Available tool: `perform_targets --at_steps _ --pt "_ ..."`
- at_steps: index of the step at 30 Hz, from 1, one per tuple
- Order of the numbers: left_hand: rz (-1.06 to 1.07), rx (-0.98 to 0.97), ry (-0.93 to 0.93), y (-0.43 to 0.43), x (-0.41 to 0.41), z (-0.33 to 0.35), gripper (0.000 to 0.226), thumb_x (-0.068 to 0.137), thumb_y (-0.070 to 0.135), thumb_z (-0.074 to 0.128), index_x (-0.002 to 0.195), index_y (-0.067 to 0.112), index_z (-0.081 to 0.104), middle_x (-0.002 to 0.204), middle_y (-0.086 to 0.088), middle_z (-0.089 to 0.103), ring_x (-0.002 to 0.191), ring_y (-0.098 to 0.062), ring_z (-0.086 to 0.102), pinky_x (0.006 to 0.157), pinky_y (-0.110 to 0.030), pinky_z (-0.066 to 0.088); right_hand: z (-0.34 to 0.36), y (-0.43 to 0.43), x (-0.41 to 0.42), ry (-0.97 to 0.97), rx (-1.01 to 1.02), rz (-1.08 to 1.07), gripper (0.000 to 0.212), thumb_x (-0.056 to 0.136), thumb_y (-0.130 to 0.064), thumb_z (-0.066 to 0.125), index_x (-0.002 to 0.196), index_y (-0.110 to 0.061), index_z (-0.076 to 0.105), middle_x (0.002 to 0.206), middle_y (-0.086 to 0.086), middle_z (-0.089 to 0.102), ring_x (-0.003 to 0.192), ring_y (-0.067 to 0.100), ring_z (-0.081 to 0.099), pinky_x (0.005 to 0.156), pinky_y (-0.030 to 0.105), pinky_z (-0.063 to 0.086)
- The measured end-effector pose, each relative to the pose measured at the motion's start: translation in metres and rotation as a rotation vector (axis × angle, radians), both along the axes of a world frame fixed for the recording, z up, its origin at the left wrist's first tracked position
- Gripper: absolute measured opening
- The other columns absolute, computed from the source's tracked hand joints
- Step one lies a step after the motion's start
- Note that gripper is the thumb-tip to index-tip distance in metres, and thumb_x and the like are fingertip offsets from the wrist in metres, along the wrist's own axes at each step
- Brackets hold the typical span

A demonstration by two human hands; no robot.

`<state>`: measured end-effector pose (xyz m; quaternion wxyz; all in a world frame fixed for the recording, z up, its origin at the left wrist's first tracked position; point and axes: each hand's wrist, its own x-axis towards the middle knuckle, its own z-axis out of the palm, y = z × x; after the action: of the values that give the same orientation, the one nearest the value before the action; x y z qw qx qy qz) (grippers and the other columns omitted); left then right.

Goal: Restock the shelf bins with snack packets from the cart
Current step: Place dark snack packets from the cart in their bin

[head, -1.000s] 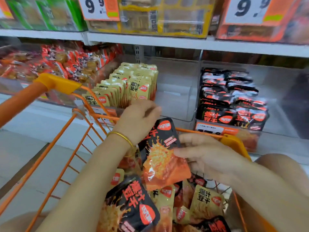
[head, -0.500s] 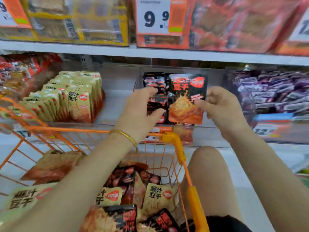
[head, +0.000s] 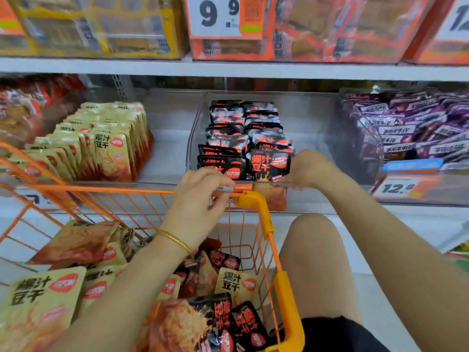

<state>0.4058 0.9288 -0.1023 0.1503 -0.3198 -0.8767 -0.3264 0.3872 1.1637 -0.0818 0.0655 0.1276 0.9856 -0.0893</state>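
A black snack packet [head: 268,165] stands upright at the front of the right row in the clear shelf bin [head: 308,138], which holds two rows of the same black packets. My right hand [head: 308,168] pinches that packet's right edge. My left hand [head: 200,199] hovers at the bin's front lip with loosely curled fingers and holds no packet. Below, the orange cart [head: 101,191] carries loose yellow packets [head: 43,293] and black packets [head: 228,317].
Yellow packets [head: 111,146] fill the bin to the left and purple packets [head: 416,128] the bin to the right. A shelf with boxed goods and a 9.9 price tag [head: 215,15] hangs overhead. My knee [head: 317,262] is beside the cart's yellow corner [head: 256,201].
Both hands rose from the cart to the shelf with the black packet. It went down into the front of the bin's right row. My left hand dropped to the bin's lip.
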Motion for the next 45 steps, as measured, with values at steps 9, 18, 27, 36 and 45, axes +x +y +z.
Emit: perform_targets --at_steps 9,18,27,36,45 --pt "-0.316 -0.379 -0.367 -0.035 0.016 0.005 0.009 0.082 0.025 0.068 0.087 0.019 0.073 0.078 0.017 0.054 0.077 0.001 0.049 0.075 -0.018 0.042 0.02 -0.032 0.053 0.582 0.024 -0.015 0.029 0.084 -0.032 0.068 0.084 -0.003 0.064 0.086 0.014 0.063 0.09 0.036 0.057 0.071 0.038 0.048" --pt "-0.371 -0.911 -0.519 -0.032 0.038 -0.02 0.035 0.086 0.038 0.063 0.11 0.013 0.064 0.116 -0.007 0.054 0.112 -0.024 0.047 0.094 -0.029 0.035 -0.023 -0.101 0.084 0.533 -0.372 0.304 0.014 0.087 -0.009 0.061 0.099 -0.013 0.068 0.09 -0.007 0.055 0.087 0.012 0.055 0.082 0.027 0.045" --pt "-0.41 -0.365 -0.706 -0.047 0.02 -0.013 0.014 0.086 0.029 0.062 0.076 0.032 0.052 0.064 0.015 0.049 0.057 -0.002 0.042 0.059 -0.022 0.034 -0.015 -0.103 0.098 0.579 -0.86 0.113 0.009 0.09 -0.015 0.06 0.087 -0.013 0.069 0.08 -0.007 0.066 0.073 -0.001 0.056 0.065 0.009 0.041" --pt "-0.143 0.329 -0.49 -0.02 0.001 0.02 0.024 0.089 0.001 0.055 0.073 0.019 0.049 0.064 0.007 0.049 0.052 0.007 0.046 0.055 -0.006 0.034 0.004 -0.08 0.099 0.378 -1.15 0.077 0.016 0.083 -0.002 0.066 0.09 -0.013 0.058 0.053 -0.013 0.056 0.043 -0.001 0.047 0.046 0.013 0.038" --pt "-0.003 0.34 -0.175 0.028 -0.006 0.018 0.021 0.086 -0.001 0.056 0.094 0.018 0.056 0.104 -0.007 0.058 0.083 -0.012 0.055 0.075 -0.01 0.041 0.043 -0.01 0.045 0.834 -0.658 -0.018 0.017 0.075 -0.027 0.058 0.088 -0.022 0.048 0.078 0.001 0.053 0.073 0.019 0.049 0.066 0.031 0.04"
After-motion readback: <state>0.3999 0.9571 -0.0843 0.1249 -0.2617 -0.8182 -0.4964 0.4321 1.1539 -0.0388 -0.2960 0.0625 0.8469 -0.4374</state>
